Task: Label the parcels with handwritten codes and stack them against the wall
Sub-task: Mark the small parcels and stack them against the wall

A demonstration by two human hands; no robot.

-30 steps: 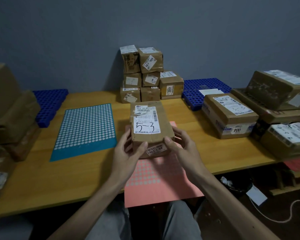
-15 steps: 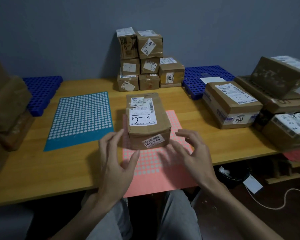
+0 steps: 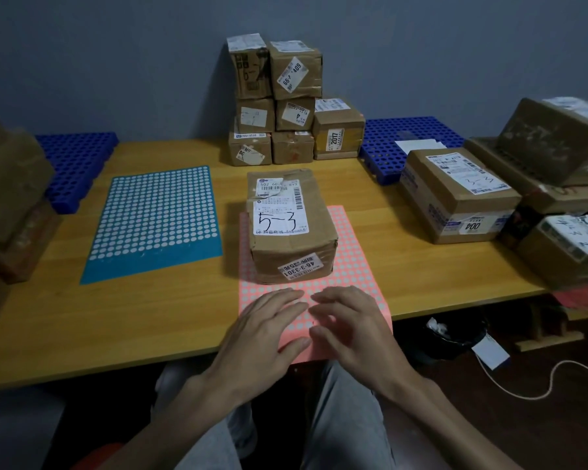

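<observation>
- Both our hands sit low at frame centre: left hand (image 3: 262, 329) and right hand (image 3: 352, 329), fingers loosely spread, holding nothing, above the pink sticker sheet (image 3: 357, 266)
- Our parcel (image 3: 291, 232) marked "5-3" stands on that sheet at mid-frame, just beyond the fingertips and apart from them
- We see the stack of parcels (image 3: 286, 106) against the wall (image 3: 116, 62), upper centre, well apart from it

"5-3" and "46-3-3301" on parcel (image 3: 294, 232); "2017" on stacked box (image 3: 338, 134); "004" on side box (image 3: 455, 195)
</observation>
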